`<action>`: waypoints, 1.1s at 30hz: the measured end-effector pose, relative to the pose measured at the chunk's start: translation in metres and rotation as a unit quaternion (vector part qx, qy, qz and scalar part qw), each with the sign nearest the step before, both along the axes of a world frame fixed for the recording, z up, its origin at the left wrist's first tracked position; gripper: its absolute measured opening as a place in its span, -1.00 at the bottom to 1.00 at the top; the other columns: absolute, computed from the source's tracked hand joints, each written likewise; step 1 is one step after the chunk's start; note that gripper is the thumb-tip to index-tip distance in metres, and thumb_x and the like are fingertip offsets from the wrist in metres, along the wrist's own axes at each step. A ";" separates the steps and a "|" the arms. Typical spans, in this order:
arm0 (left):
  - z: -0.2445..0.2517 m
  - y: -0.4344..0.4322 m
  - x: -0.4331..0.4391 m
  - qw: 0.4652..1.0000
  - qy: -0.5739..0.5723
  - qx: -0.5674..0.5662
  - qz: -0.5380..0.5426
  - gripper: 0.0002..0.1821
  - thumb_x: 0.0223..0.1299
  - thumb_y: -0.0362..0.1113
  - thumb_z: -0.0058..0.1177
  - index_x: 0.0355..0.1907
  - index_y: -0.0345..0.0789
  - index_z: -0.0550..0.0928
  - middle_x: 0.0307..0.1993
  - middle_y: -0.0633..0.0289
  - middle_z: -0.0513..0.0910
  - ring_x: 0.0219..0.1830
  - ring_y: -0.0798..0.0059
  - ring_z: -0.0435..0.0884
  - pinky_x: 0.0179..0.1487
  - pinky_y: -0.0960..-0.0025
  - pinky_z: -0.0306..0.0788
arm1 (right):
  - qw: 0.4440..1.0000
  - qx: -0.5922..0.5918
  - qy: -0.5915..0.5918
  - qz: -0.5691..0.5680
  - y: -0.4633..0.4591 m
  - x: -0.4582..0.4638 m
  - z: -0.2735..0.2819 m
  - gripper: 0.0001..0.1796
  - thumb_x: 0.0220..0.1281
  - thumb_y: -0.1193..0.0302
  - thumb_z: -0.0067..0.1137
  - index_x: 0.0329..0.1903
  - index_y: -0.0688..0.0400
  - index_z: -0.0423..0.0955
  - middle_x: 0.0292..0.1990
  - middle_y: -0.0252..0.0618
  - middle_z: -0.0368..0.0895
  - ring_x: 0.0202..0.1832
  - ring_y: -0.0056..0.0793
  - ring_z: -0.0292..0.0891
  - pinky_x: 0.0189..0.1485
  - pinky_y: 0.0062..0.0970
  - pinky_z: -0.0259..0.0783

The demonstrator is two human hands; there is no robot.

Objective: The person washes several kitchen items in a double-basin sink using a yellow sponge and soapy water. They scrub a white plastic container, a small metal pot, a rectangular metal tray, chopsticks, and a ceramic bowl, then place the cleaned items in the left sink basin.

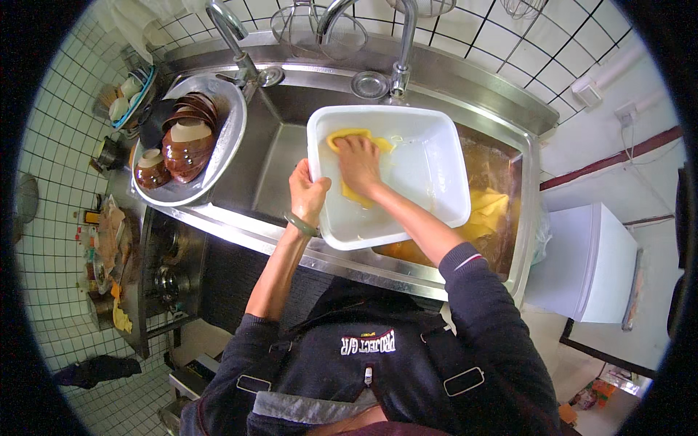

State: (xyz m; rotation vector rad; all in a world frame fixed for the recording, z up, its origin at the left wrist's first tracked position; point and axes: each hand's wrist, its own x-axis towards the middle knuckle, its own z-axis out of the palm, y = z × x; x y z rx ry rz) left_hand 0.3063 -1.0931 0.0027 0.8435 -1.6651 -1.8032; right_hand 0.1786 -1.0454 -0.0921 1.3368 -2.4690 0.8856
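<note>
A white rectangular plastic basin (420,163) rests over the stainless steel double sink. My left hand (307,192) grips the basin's left wall, with the thumb on the rim and a green bangle at the wrist. Inside the basin, my right hand (360,163) presses a yellow cloth (349,136) against the bottom near the left side. Part of that cloth is hidden under the palm. Small wet bits lie on the basin's floor. In the right sink bowl, another yellow cloth (485,210) sits in brownish water (499,163).
An oval metal tub (229,152) at the left holds several stacked brown bowls (188,147). Two faucets (403,54) (232,32) rise behind the sink. Wire strainers (322,32) hang on the tiled wall. A white cabinet-like box (578,261) stands at the right.
</note>
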 end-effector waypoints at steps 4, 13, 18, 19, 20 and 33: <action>0.004 -0.007 0.003 0.999 0.005 0.029 -0.016 -0.74 -0.20 -0.58 -0.07 -0.31 -0.39 0.45 -0.41 0.29 0.52 -0.39 0.60 0.46 -0.24 0.54 0.36 | 0.994 0.043 0.026 -0.093 0.044 -0.043 -0.008 -0.59 0.04 0.53 -0.07 0.01 0.00 0.42 -0.03 -0.27 0.41 0.06 -0.16 0.25 0.01 -0.15 0.26; -0.002 -0.037 -0.013 0.991 0.018 0.070 -0.110 -0.87 0.10 -0.41 0.10 -0.30 -0.31 0.48 -0.43 0.35 0.57 -0.43 0.69 0.49 -0.35 0.58 0.39 | 0.987 -0.026 -0.088 0.135 0.029 -0.012 -0.007 -0.51 -0.16 0.59 0.00 -0.07 -0.05 0.55 0.01 -0.35 0.48 0.13 -0.22 0.22 0.13 -0.14 0.18; -0.005 -0.031 -0.023 0.996 0.001 0.023 -0.092 -0.87 0.09 -0.39 0.13 -0.32 -0.30 0.49 -0.43 0.37 0.55 -0.44 0.71 0.47 -0.35 0.59 0.38 | 0.936 0.090 -0.175 0.292 0.044 0.020 0.007 -0.56 -0.19 0.59 -0.01 -0.20 -0.10 0.61 0.00 -0.43 0.49 0.15 -0.27 0.20 0.20 -0.16 0.09; -0.004 -0.030 -0.024 0.995 0.000 0.011 -0.104 -0.87 0.09 -0.39 0.13 -0.33 -0.30 0.49 -0.44 0.37 0.55 -0.44 0.71 0.47 -0.34 0.58 0.38 | 0.924 0.106 -0.168 0.327 0.054 0.024 0.012 -0.57 -0.20 0.59 -0.02 -0.23 -0.10 0.62 0.00 -0.44 0.49 0.15 -0.28 0.19 0.21 -0.17 0.08; -0.003 -0.028 -0.026 0.995 -0.004 -0.005 -0.102 -0.87 0.08 -0.39 0.13 -0.33 -0.31 0.49 -0.44 0.37 0.55 -0.44 0.71 0.47 -0.34 0.58 0.38 | 0.918 0.038 -0.124 0.374 0.066 0.025 0.018 -0.58 -0.33 0.67 -0.09 -0.33 0.10 0.61 -0.17 -0.29 0.55 0.00 -0.22 0.36 0.08 -0.27 0.25; 0.039 0.022 -0.028 0.984 0.004 -0.145 -0.104 -0.76 -0.22 -0.57 -0.08 -0.35 -0.39 0.47 -0.44 0.36 0.49 -0.41 0.68 0.41 -0.30 0.59 0.31 | 0.969 -0.217 0.097 0.060 0.046 -0.023 0.133 -0.45 -0.11 0.45 0.23 0.06 0.09 0.36 0.08 -0.26 0.31 0.07 -0.22 0.24 0.03 -0.24 0.26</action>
